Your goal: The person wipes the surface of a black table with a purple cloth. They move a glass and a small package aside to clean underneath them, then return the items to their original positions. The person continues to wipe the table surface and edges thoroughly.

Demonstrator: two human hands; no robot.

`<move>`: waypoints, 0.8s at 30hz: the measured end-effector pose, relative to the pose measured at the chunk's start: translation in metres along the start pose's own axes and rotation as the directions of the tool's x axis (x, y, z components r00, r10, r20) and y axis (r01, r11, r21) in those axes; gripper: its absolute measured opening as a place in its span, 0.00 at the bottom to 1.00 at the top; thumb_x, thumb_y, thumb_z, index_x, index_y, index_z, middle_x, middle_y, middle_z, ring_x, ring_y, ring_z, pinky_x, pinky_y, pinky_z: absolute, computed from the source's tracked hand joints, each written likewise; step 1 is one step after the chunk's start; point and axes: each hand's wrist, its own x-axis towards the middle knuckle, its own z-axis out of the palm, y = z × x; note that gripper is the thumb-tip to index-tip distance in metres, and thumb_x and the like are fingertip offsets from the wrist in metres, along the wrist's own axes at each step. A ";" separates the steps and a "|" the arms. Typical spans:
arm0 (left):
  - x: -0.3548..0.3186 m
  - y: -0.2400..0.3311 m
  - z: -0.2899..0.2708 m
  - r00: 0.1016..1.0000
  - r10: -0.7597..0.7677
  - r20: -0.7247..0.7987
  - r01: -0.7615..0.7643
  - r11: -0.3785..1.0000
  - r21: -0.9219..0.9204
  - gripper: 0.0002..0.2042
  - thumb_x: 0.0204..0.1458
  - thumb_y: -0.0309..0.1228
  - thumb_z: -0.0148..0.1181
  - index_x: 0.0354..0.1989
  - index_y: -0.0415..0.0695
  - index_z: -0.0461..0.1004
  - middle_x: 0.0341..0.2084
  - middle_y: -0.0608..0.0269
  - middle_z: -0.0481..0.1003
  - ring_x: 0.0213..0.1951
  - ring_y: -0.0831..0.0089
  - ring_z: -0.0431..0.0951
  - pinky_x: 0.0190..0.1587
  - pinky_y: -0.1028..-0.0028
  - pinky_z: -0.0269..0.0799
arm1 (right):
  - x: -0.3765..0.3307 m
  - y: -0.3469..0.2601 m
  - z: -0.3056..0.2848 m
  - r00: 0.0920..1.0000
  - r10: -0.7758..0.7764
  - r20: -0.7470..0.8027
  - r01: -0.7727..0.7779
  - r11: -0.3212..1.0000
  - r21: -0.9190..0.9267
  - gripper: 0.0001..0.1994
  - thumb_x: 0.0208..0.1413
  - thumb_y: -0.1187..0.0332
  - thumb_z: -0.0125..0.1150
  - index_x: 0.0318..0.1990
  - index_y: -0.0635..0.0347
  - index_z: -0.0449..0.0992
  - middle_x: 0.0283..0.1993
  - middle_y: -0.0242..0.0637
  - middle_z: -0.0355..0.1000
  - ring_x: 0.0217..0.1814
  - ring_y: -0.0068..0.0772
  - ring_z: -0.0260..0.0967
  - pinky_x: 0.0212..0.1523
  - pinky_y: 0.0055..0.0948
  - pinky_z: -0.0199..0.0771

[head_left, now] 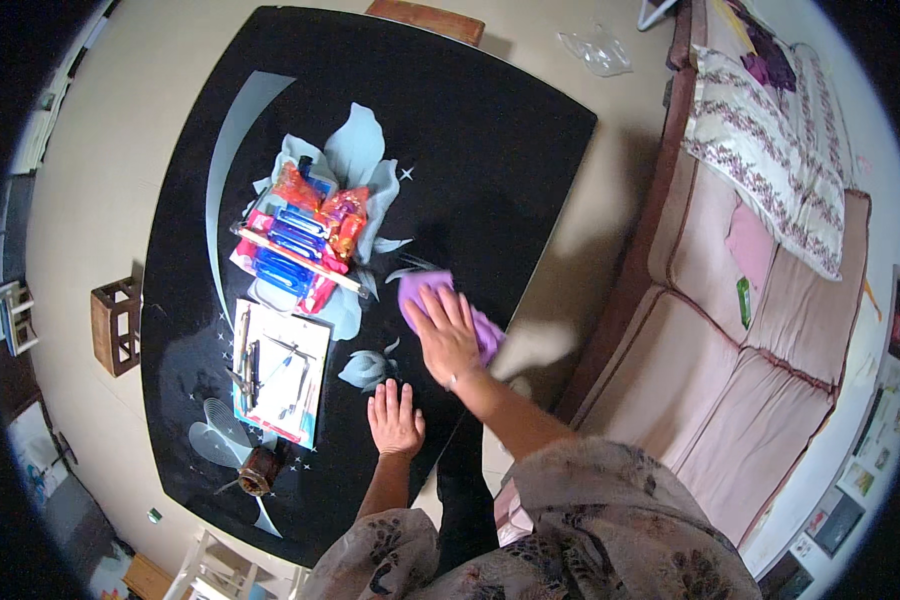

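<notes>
Under my right hand (pixel 448 335) lies a purple cloth (pixel 486 335), pressed flat against the black tabletop (pixel 490 170) close to its right edge. The fingers of that hand are stretched out over the cloth, which hides what is beneath. My left hand (pixel 396 422) rests palm down on the bare table near the same edge, fingers extended, with nothing in it. Just beyond its fingertips is a pale blue flower print (pixel 367 370) on the table surface.
Left of my hands, a white paper pad (pixel 288 395) holds several pens. Farther off sits a pile of red and blue packets (pixel 298 235) with a brush-like stick (pixel 295 257) across it. A brown jar (pixel 258 470) stands near left. A sofa (pixel 710 350) lies right; a wooden stool (pixel 116 325), left.
</notes>
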 end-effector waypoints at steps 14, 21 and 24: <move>-0.003 -0.005 0.004 1.000 0.028 -0.002 -0.028 1.000 -0.005 0.27 0.49 0.39 0.54 0.60 0.45 0.67 0.64 0.46 0.60 0.65 0.46 0.57 0.65 0.46 0.49 | 0.283 0.250 -0.107 0.971 0.012 -0.239 -0.110 0.909 -0.402 0.30 0.62 0.51 0.45 0.67 0.56 0.58 0.71 0.49 0.51 0.72 0.55 0.47 0.69 0.53 0.46; 0.005 0.010 -0.007 0.998 -0.045 0.037 0.043 0.997 0.062 0.28 0.52 0.36 0.52 0.62 0.41 0.62 0.65 0.42 0.56 0.66 0.44 0.54 0.66 0.45 0.46 | 0.052 0.135 -0.080 0.997 0.009 0.070 0.003 0.985 -0.173 0.31 0.57 0.60 0.51 0.67 0.61 0.56 0.71 0.55 0.47 0.73 0.60 0.43 0.69 0.56 0.45; 0.060 0.044 -0.033 0.994 -0.094 -0.062 0.088 0.992 -0.093 0.27 0.51 0.29 0.55 0.62 0.40 0.63 0.65 0.43 0.57 0.65 0.46 0.56 0.66 0.50 0.49 | -0.006 0.145 -0.066 0.977 -0.204 0.056 0.206 0.978 -0.035 0.30 0.53 0.66 0.53 0.65 0.62 0.60 0.70 0.53 0.50 0.71 0.59 0.46 0.69 0.53 0.45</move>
